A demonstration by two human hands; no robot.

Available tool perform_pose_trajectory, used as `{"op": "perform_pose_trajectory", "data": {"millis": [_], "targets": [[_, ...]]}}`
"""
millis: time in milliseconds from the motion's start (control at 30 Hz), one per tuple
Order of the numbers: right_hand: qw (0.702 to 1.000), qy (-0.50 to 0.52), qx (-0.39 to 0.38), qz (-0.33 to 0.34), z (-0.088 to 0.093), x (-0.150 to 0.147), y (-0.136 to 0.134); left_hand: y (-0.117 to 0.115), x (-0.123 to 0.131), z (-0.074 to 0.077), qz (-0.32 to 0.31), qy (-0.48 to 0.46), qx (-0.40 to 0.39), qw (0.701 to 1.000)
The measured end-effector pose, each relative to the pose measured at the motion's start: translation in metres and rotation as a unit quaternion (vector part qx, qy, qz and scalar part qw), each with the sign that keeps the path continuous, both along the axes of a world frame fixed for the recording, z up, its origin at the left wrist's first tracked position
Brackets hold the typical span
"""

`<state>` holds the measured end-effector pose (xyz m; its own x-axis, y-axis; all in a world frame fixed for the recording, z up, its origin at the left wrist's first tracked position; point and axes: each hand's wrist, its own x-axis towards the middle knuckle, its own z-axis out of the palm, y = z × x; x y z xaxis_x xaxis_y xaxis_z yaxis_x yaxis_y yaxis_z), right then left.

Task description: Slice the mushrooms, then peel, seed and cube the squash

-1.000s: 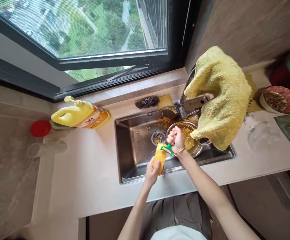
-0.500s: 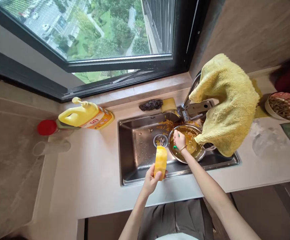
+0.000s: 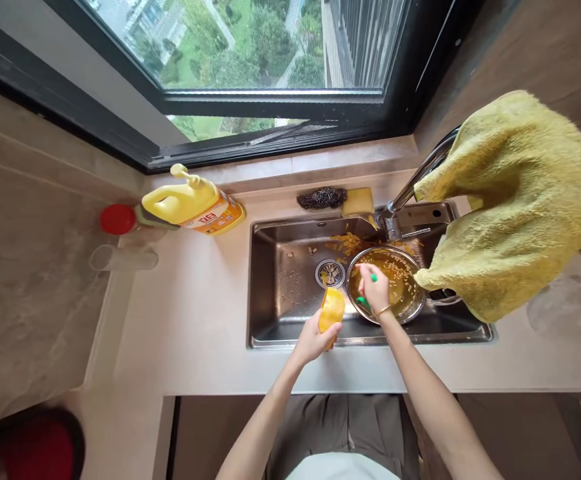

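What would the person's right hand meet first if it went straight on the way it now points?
Probably the metal bowl: the right hand, shut on a green peeler, points away from the body over the peelings inside it. Depth is unclear; above the rim, the sink wall would come next.

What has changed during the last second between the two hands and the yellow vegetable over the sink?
The right hand lifted the green peeler off the yellow vegetable piece and carried it away, over the metal bowl in the sink. The left hand keeps its grip on the piece. The yellow towel and detergent bottle stayed as they were.
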<state>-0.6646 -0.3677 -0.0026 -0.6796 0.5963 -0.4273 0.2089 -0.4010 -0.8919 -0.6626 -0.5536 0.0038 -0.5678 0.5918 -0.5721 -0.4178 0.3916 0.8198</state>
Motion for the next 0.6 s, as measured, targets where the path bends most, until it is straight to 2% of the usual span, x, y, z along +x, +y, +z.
{"op": "perform_pose_trajectory", "data": {"millis": [33, 100, 167, 267, 333, 400, 500, 600], "targets": [[0.998, 0.033, -0.045, -0.040, 0.009, -0.004, 0.003, 0.000, 0.001, 0.000, -0.008, 0.012, -0.017, 1.000], [0.979, 0.085, -0.170, -0.070, 0.025, -0.012, 0.002, 0.001, 0.001, 0.001, -0.033, 0.037, -0.046, 0.998], [0.954, 0.088, -0.283, -0.047, 0.035, -0.018, -0.007, 0.003, 0.002, 0.004, -0.058, 0.056, -0.062, 0.995], [0.925, 0.051, -0.375, -0.014, 0.031, -0.023, -0.026, 0.005, 0.002, 0.009, -0.074, 0.068, -0.067, 0.993], [0.920, 0.043, -0.389, -0.014, 0.018, -0.025, -0.032, 0.004, 0.003, 0.012, -0.080, 0.073, -0.066, 0.992], [0.930, 0.038, -0.363, -0.039, 0.001, -0.029, -0.026, 0.000, 0.003, 0.016, -0.090, 0.078, -0.068, 0.991], [0.957, 0.040, -0.255, -0.134, -0.020, -0.033, 0.004, -0.007, 0.004, 0.021, -0.110, 0.083, -0.066, 0.988], [0.960, 0.061, -0.198, -0.186, -0.022, -0.030, 0.029, -0.011, 0.004, 0.019, -0.111, 0.070, -0.060, 0.989]]}}
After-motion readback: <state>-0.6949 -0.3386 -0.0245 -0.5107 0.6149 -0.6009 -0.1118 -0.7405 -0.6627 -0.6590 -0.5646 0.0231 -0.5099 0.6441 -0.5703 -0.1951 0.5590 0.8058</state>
